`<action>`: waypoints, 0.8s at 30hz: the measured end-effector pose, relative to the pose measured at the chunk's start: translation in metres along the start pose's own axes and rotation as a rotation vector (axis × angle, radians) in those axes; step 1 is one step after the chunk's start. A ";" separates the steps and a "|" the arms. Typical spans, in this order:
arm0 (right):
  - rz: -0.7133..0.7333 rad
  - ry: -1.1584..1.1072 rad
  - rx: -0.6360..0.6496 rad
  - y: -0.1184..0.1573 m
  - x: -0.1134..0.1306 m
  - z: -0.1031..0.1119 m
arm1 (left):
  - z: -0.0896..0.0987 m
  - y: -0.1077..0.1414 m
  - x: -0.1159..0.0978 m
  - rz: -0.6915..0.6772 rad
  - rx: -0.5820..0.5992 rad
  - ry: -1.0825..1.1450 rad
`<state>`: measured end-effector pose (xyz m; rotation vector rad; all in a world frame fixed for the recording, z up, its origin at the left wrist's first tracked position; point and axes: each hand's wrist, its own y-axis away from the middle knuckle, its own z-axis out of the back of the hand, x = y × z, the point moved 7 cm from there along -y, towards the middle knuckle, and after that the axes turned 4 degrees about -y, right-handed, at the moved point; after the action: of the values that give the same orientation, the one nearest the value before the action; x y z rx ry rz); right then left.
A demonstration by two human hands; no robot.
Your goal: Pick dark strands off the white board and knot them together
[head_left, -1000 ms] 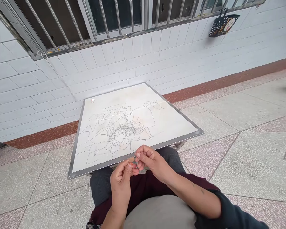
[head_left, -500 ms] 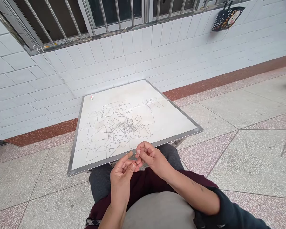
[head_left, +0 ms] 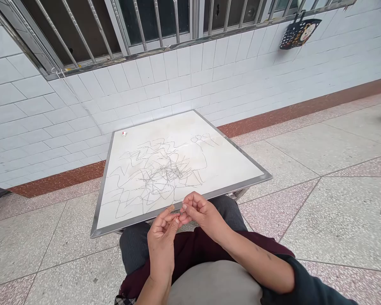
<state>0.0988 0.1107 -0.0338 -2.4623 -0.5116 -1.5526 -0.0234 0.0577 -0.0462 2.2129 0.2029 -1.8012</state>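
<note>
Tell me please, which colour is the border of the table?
The table's border is grey, seen best in the head view.

Walkway or porch (head_left: 292, 152) outside a building (head_left: 241, 63), white-tiled wall (head_left: 146, 93), barred windows (head_left: 165, 21), speckled floor slabs (head_left: 346, 216), scribbled-on tabletop (head_left: 231, 165), hanging bag (head_left: 297, 37)

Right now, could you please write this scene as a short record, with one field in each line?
Table: white top, grey rim, dark scribbles
On the table: small white-and-red thing, near the far left corner
Left hand: before the table's near edge, thumb close to a finger
Right hand: fingertips next to those of the left hand
Between fingertips: too small to tell
Wall: white tiles
Bag: dark, patterned, hanging at the window bars
Floor: speckled, grey and pinkish
</note>
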 end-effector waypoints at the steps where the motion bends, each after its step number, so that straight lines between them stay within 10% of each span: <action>1: -0.003 -0.003 0.002 0.000 -0.001 0.000 | 0.001 0.000 0.000 -0.004 -0.009 0.001; 11: 0.009 0.042 -0.009 0.000 0.001 0.001 | 0.004 0.000 0.000 -0.019 -0.070 -0.012; 24: 0.087 0.648 0.050 0.006 0.002 0.001 | 0.002 0.003 -0.005 -0.136 -0.059 -0.172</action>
<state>0.1033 0.1061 -0.0320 -1.7584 -0.3124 -2.1153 -0.0254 0.0544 -0.0412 2.0352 0.3736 -2.0175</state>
